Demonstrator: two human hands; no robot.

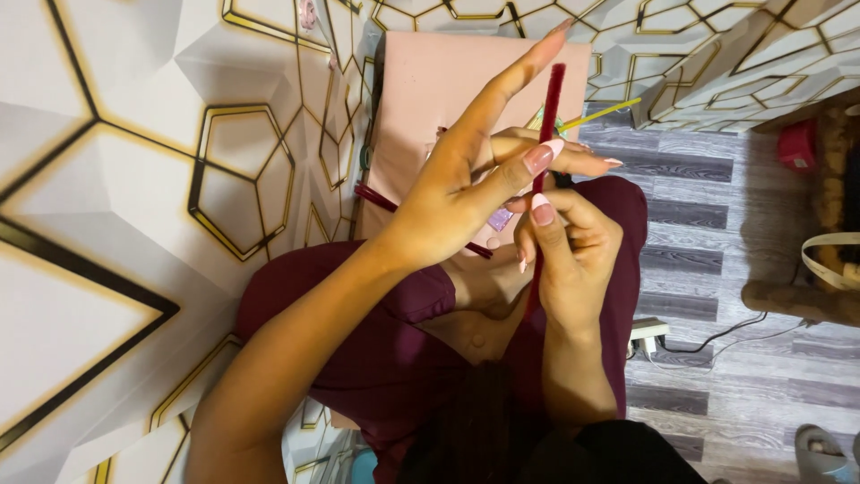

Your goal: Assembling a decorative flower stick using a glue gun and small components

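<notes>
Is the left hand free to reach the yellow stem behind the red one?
Probably not as is: the left hand is pinching the red stem, also gripped by the right hand; the yellow stem lies beyond both.

Left hand (466,184) fingers spread, right hand (564,260) curled in a grip

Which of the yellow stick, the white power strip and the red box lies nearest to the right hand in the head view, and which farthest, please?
From the right hand, which holds the dark red stick:
1. White power strip, on the floor just right of the wrist.
2. Yellow stick, above the hand, by the pink board; too close to the strip to rank firmly.
3. Red box, far right on the floor.
</notes>
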